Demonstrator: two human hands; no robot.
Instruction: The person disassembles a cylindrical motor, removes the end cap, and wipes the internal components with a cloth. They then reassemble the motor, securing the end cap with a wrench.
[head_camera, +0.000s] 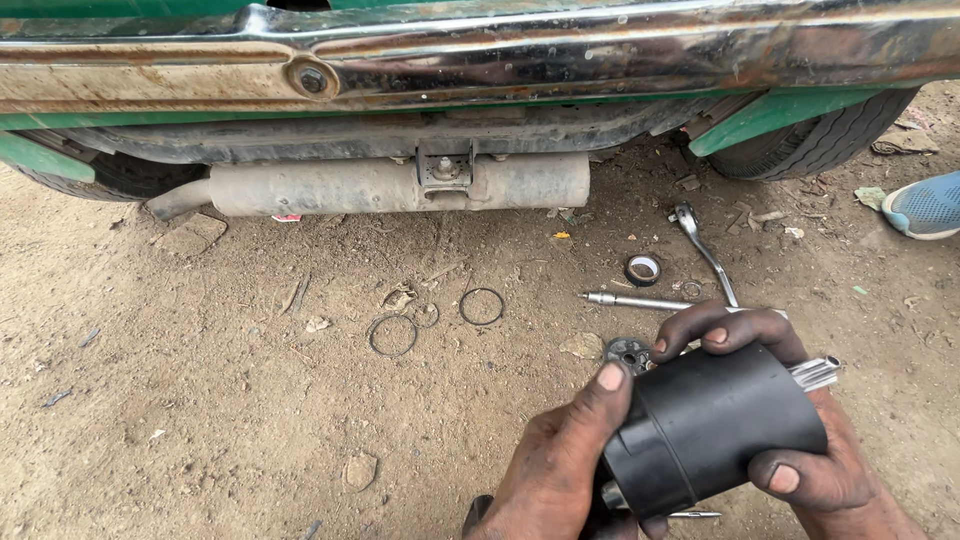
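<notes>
Bare packed dirt ground (200, 400) runs under the rear of a green vehicle, whose rusted chrome bumper (480, 55) and grey exhaust muffler (400, 185) fill the top of the view.

Low at the right, clear of the ground, a black cylindrical motor housing (715, 425) lies tilted between both hands, its wider capped end toward the lower left and a splined metal shaft (818, 372) jutting out at the upper right. The left hand (560, 465) has its grip pressed around the capped end, thumb laid flat over the rim, seemingly to steady the part. The right hand (800, 440) cups the body from beneath and behind, fingers curled over the top and thumb pressed on the near side (so the housing sits enclosed in both grips, not resting on anything).

Just beyond the fingers a small round toothed part (628, 352) lies on the dirt. Farther out rest a thin steel rod (635, 300), a ratchet wrench (703, 250), a small ring-shaped bearing (643, 269) and two thin wire rings (481, 306) (392, 335). A blue shoe (925, 205) pokes in at the right edge, near the rear tyre (815, 140).
</notes>
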